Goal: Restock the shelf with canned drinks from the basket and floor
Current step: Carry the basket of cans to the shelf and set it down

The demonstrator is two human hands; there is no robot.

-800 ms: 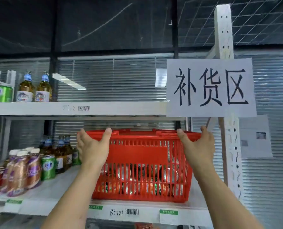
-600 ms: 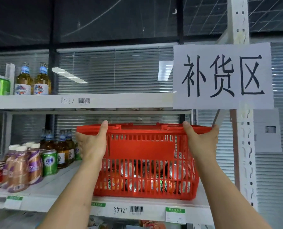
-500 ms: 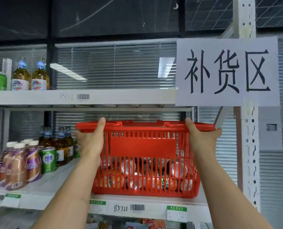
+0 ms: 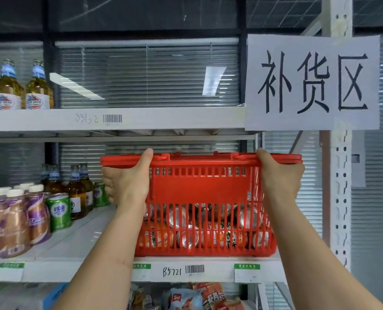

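Observation:
A red plastic basket (image 4: 199, 189) stands on the middle shelf (image 4: 74, 249) at its right end. Several drink cans (image 4: 179, 218) lie on their sides inside it, seen through the slats. My left hand (image 4: 128, 184) grips the basket's left rim, thumb up over the edge. My right hand (image 4: 279, 177) grips the right rim the same way. Both forearms reach up from below.
Left of the basket stand brown beer bottles (image 4: 76, 191), a green can (image 4: 59, 211) and purple-labelled bottles (image 4: 16, 222). The upper shelf (image 4: 141, 118) holds two beer bottles (image 4: 21, 86) at the left. A paper sign (image 4: 312, 82) hangs on the white upright post (image 4: 340, 198). Snack bags (image 4: 197, 296) lie below.
The view has shifted closer and a little lower. Both hands stay on the basket rims, and the basket sits on the shelf as before.

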